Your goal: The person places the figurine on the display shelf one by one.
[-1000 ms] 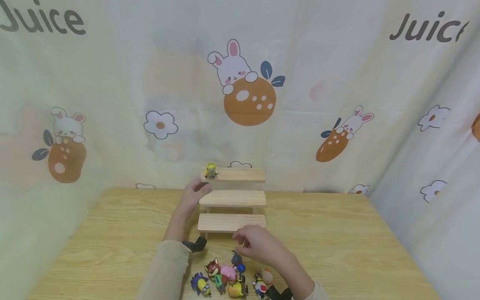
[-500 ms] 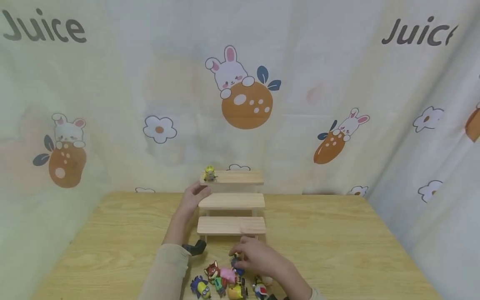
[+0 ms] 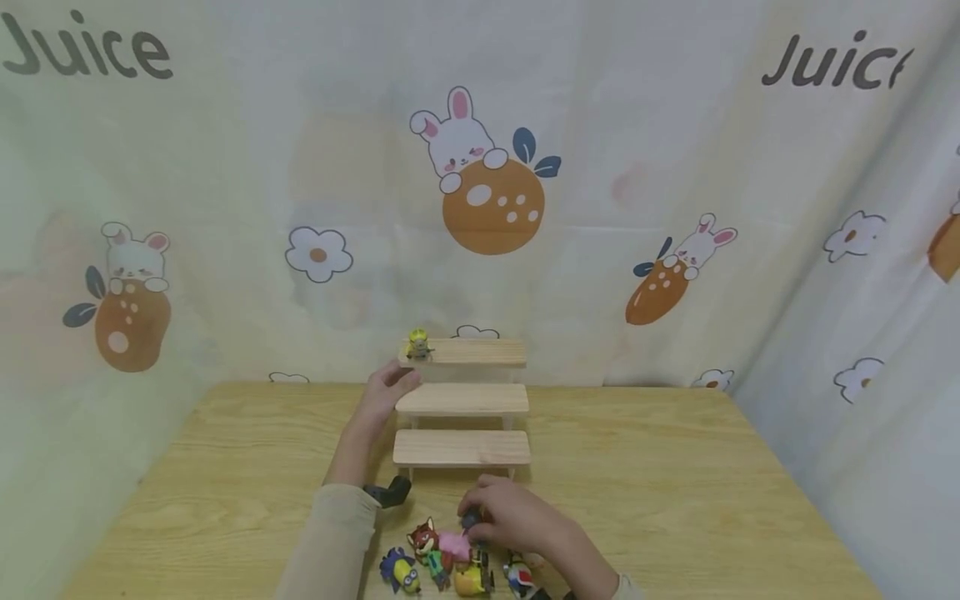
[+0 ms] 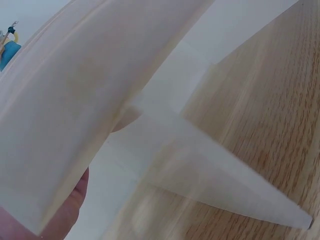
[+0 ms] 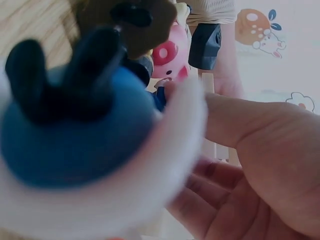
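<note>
A wooden three-step display stand (image 3: 461,447) stands on the table. My left hand (image 3: 382,396) grips its left side near the top step, with fingers passing under the board (image 4: 85,95) in the left wrist view. A small yellow figurine (image 3: 418,343) stands at the left end of that step. In front of the stand, my right hand (image 3: 517,512) pinches a dark grey-blue figurine (image 3: 471,518), mostly hidden by the fingers. Beside it lie a pink pig figurine (image 3: 453,546) and a fox figurine (image 3: 423,537) in green.
Nearby lie a blue-and-yellow goggled figurine (image 3: 401,573), a yellow figurine (image 3: 472,577) and a red, white and blue one (image 3: 517,573). A black wrist-camera piece (image 3: 388,493) juts from the left sleeve. A printed curtain (image 3: 600,167) hangs behind the table (image 3: 637,467).
My right hand has come down from the front of the bottom step to the grey-blue figurine and closed its fingers around it. The left hand keeps its place on the stand.
</note>
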Action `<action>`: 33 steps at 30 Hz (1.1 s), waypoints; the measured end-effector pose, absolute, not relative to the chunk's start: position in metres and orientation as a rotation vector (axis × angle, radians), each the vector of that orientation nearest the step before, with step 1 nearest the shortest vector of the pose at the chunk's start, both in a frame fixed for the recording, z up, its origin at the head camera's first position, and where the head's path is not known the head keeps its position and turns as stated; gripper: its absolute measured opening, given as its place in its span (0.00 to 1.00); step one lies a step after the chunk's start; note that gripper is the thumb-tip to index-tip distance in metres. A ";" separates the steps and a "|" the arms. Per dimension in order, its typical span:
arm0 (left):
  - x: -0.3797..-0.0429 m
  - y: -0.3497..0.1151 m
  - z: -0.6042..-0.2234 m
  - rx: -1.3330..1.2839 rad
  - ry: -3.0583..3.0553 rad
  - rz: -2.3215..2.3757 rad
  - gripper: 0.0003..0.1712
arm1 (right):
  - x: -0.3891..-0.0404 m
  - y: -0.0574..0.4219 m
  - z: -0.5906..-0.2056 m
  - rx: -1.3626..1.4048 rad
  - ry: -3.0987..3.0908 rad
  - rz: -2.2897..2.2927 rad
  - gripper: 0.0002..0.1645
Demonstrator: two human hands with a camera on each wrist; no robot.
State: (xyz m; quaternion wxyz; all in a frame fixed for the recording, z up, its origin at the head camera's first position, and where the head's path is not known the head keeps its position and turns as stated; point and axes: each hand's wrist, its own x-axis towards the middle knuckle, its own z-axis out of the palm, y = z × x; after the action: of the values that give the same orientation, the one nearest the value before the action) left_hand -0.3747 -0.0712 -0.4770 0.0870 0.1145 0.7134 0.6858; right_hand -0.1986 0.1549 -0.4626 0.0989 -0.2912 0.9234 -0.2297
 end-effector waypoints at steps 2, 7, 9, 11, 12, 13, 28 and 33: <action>-0.375 -0.072 -0.475 0.334 2.114 2.037 0.32 | -0.200 0.156 -0.464 -0.879 2.726 -0.674 0.13; -0.374 -0.073 -0.475 0.355 2.093 2.038 0.29 | -0.204 0.159 -0.465 -0.903 2.724 -0.639 0.09; -0.374 -0.073 -0.476 0.361 2.090 2.047 0.29 | -0.205 0.160 -0.464 -0.907 2.720 -0.638 0.08; -0.374 -0.073 -0.477 0.368 2.092 2.054 0.30 | -0.205 0.161 -0.463 -0.902 2.713 -0.647 0.09; -0.375 -0.073 -0.477 0.377 2.097 2.058 0.31 | -0.205 0.162 -0.463 -0.897 2.711 -0.650 0.09; -0.375 -0.073 -0.478 0.384 2.107 2.059 0.32 | -0.205 0.162 -0.462 -0.893 2.712 -0.648 0.09; -0.371 -0.071 -0.476 0.435 2.106 2.085 0.37 | -0.191 0.152 -0.457 -0.754 2.850 -0.456 0.19; -0.372 -0.071 -0.475 0.414 2.100 2.067 0.32 | -0.189 0.152 -0.457 -0.741 2.868 -0.420 0.24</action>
State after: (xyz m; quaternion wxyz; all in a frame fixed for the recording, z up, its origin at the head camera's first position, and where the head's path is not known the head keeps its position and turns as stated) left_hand -0.3721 -0.0713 -0.4753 0.0830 0.1386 0.7032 0.6924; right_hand -0.1895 0.1520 -0.4569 0.0750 -0.2469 0.9559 -0.1399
